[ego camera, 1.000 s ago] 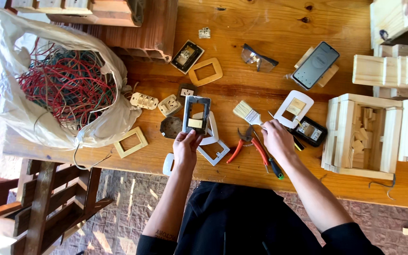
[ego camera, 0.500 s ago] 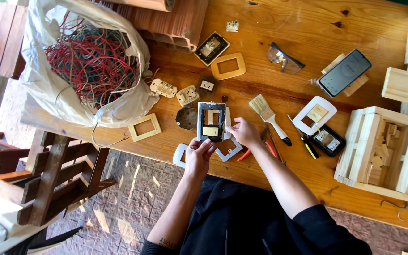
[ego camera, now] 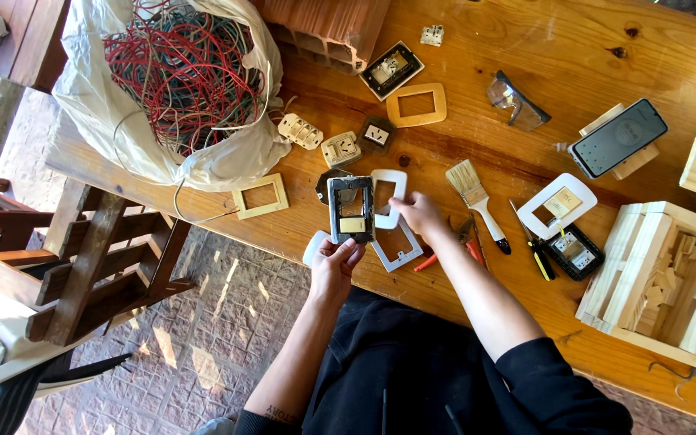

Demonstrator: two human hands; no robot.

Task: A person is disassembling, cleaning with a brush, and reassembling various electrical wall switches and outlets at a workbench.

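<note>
Since half a second ago, the right hand (ego camera: 419,213) has come off the bench and now pinches the rounded white plastic cover plate (ego camera: 387,196) by its right edge, bringing it up against the grey metal switch frame with a cream rocker (ego camera: 351,209). The left hand (ego camera: 334,256) grips that frame from below, thumb and fingers closed on its lower end, holding it upright just above the near edge of the wooden bench (ego camera: 525,48).

Both grips are fingertip pinches, so the risk I judge greatest is a slip: the frame hangs close to the near edge, and a dropped part could fall to the brick floor (ego camera: 203,338). The plate looks offset to the right of the frame, though the overlap is hard to read; pressing it on crooked could crack it. A second white plate (ego camera: 397,248) and the red-handled pliers (ego camera: 445,254) lie right beneath the hands and could be knocked.
</note>
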